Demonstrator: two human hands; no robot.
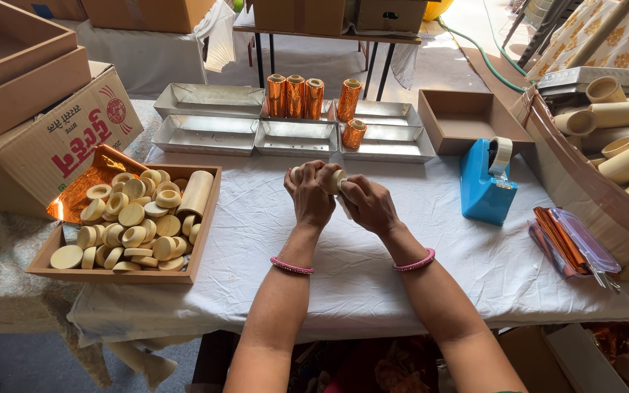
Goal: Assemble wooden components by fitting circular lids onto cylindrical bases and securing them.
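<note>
Kid: Looking down, I see a table with a white cloth (373, 291). Both hands meet near its middle.

Friend: Yes. The left hand (311, 195) and right hand (368, 205) curl their fingers tight around a small pale tube (337, 179) (mostly hidden).

Kid: A wooden tray (202, 240) of round pale caps sits at the left edge, a blue tape holder (483, 191) toward the right.

Friend: Shiny orange rolls (296, 96) stand along the far edge. Cardboard boxes (52, 145) crowd the room.
</note>
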